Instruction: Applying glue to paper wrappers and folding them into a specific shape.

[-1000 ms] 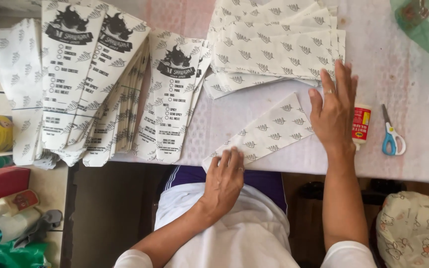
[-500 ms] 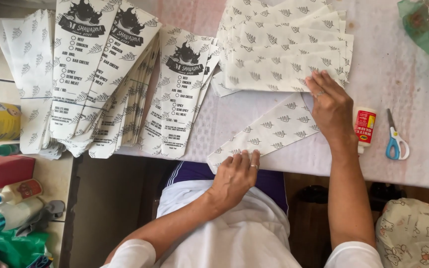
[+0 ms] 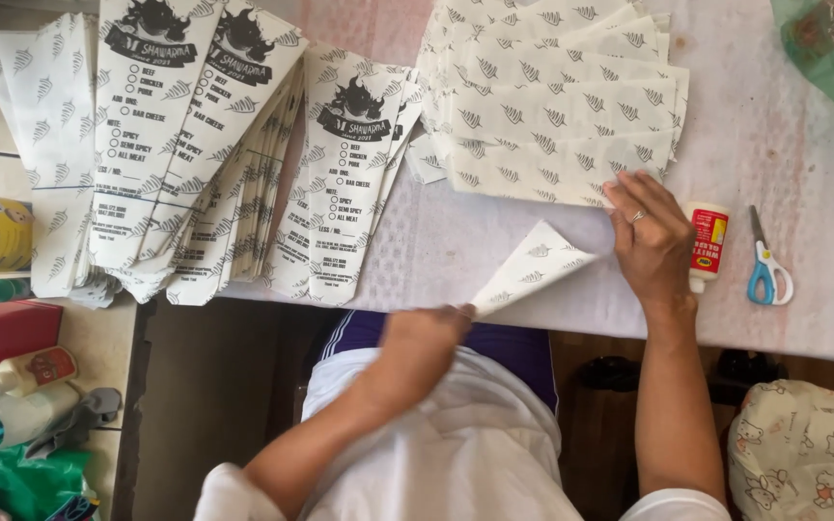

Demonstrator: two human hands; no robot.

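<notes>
Paper sheet (image 3: 533,273) is half folded at the tabletop (image 3: 803,193) edge: your left hand (image 3: 427,333) pinches its lifted corner with fingers together, your right hand (image 3: 651,236) presses flat. Finished bags (image 3: 243,164) lie fanned left; a stack of flat sheets (image 3: 552,106) remains.

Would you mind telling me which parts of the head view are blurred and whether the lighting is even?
In the head view, the left hand is smeared by motion blur at the table edge, where it pinches the patterned white paper sheet; the right hand, the small red-labelled glue bottle and the blue-handled scissors are sharp. Light is soft and even, without glare.
</notes>
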